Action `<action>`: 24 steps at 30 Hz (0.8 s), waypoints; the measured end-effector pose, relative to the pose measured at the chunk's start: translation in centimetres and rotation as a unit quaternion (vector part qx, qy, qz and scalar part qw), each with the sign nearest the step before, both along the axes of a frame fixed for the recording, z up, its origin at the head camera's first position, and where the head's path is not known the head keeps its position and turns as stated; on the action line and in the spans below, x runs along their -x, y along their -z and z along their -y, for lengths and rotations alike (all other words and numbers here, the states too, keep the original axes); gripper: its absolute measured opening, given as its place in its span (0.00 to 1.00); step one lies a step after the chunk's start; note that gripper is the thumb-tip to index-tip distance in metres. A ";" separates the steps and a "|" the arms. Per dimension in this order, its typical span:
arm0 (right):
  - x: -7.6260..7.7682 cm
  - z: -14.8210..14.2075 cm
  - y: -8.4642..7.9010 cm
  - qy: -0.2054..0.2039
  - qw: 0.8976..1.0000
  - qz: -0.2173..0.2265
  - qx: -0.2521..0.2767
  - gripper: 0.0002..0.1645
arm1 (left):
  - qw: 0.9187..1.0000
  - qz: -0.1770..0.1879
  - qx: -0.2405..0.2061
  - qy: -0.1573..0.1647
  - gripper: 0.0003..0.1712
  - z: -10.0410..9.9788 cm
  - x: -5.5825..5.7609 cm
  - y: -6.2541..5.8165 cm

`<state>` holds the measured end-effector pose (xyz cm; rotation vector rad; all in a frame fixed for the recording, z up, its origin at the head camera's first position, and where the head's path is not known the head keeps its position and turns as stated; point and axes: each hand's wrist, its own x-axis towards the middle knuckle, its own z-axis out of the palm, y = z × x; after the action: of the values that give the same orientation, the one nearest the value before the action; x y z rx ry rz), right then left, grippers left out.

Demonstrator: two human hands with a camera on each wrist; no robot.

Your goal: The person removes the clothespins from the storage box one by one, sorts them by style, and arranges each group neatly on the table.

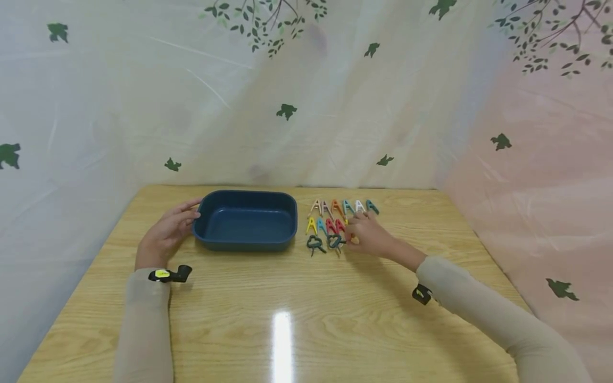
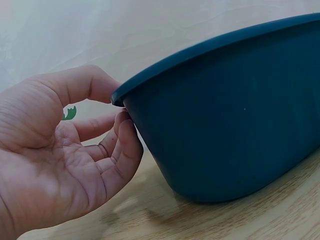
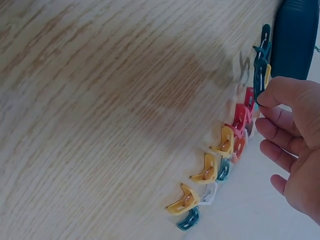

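A dark blue rectangular tub (image 1: 245,247) stands on the table, left of centre. My left hand (image 1: 168,230) grips its left end; in the left wrist view the thumb is at the rim and curled fingers lie against the wall below it. To the right of the tub, my right hand (image 1: 367,234) pinches the end of a dark green, cloud-shaped clip (image 3: 259,80) between thumb and finger. A second dark green clip (image 1: 314,243) is on its left. Behind them are rows of small plastic clothespins, among them a yellow clothespin (image 1: 312,226); the right hand partly hides the nearer row.
The farther row includes an orange clothespin (image 1: 337,207), a white clothespin (image 1: 359,206) and a teal clothespin (image 1: 372,206) at its right end. A printed curtain (image 1: 325,143) hangs along the back edge of the wooden table (image 1: 230,319).
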<state>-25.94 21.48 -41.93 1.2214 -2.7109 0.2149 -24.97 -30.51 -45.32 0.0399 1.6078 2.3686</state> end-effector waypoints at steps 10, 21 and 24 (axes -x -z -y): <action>-0.4 -0.3 0.8 0.023 0.999 0.027 -0.010 0.07 | 0.999 -0.008 -0.031 0.005 0.20 -0.1 0.0 0.4; -0.9 -0.4 2.0 0.033 0.999 0.013 0.006 0.08 | 1.000 -0.006 -0.030 -0.003 0.21 -0.1 -0.2 0.4; -1.1 -0.3 2.4 0.035 0.999 -0.005 0.010 0.07 | 0.999 -0.007 -0.036 -0.007 0.21 -0.1 -0.2 0.4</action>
<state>-24.81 21.82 -44.35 1.1171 -2.7306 0.2250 -24.77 -30.40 -45.69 0.0596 1.5322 2.4417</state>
